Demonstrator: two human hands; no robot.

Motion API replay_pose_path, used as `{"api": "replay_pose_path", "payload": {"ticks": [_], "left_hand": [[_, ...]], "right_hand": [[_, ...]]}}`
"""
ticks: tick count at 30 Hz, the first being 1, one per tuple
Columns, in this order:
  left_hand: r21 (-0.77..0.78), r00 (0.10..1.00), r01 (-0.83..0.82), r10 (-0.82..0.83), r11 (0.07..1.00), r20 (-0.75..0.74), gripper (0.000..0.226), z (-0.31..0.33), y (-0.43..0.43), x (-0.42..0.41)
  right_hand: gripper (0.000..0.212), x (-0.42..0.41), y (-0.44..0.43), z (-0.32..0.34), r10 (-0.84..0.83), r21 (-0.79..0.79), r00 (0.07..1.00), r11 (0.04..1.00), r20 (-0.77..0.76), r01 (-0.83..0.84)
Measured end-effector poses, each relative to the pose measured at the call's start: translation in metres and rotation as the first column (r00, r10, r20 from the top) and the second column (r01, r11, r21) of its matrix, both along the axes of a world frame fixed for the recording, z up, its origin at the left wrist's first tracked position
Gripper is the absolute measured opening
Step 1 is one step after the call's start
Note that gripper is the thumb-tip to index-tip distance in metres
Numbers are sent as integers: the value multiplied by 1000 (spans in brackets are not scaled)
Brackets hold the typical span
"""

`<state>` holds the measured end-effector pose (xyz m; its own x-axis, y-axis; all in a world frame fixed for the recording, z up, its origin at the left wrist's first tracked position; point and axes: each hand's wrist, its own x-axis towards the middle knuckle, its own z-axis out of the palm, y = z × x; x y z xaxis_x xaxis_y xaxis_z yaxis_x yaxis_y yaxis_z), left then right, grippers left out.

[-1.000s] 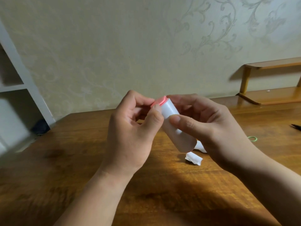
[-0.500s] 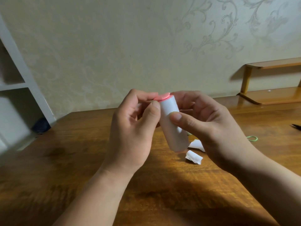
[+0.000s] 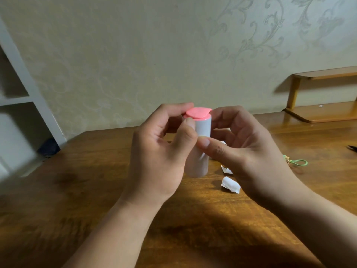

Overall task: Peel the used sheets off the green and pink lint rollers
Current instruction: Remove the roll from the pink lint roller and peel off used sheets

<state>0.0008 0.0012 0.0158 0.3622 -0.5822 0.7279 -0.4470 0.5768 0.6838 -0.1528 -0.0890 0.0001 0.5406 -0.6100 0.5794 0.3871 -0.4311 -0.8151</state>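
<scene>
I hold the pink lint roller [image 3: 200, 149], a white paper roll with a pink end cap, nearly upright above the wooden table [image 3: 96, 180]. My left hand [image 3: 160, 157] wraps round its left side, thumb pressed on the white sheet just under the cap. My right hand [image 3: 245, 151] grips it from the right, thumb tip against the roll's middle. Two crumpled white sheets [image 3: 230, 184] lie on the table below my right hand. The green roller is hidden; only its green loop [image 3: 299, 163] shows beyond my right wrist.
A small wooden shelf [image 3: 320, 111] stands at the table's back right against the patterned wall. A white shelving unit [image 3: 23, 97] is at the left. A dark pointed object [image 3: 352, 148] pokes in at the right edge.
The roller has been tipped from a slant to nearly upright and raised a little. My left thumb slid up under the cap; my right thumb moved lower on the roll.
</scene>
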Motion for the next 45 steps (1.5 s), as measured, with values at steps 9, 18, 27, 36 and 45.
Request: {"api": "replay_pose_path", "payload": {"ticks": [9, 18, 27, 36, 45], "left_hand": [[-12, 992, -88, 89, 996, 86, 37, -3, 3, 1], [-27, 988, -100, 103, 995, 118, 32, -1, 4, -2], [8, 993, -95, 94, 995, 72, 39, -3, 3, 1], [61, 992, -43, 35, 997, 122, 16, -1, 3, 1], [115, 994, -24, 12, 993, 106, 6, -2, 3, 3]], "right_hand": [[41, -1, 4, 3, 14, 38, 1000, 999, 5, -14], [41, -1, 2, 4, 16, 42, 1000, 999, 15, -17], [45, -1, -2, 3, 5, 45, 1000, 999, 12, -5], [39, -3, -4, 0, -116, -66, 993, 991, -7, 115], [39, -4, -6, 1, -155, -81, 988, 985, -10, 154]]}}
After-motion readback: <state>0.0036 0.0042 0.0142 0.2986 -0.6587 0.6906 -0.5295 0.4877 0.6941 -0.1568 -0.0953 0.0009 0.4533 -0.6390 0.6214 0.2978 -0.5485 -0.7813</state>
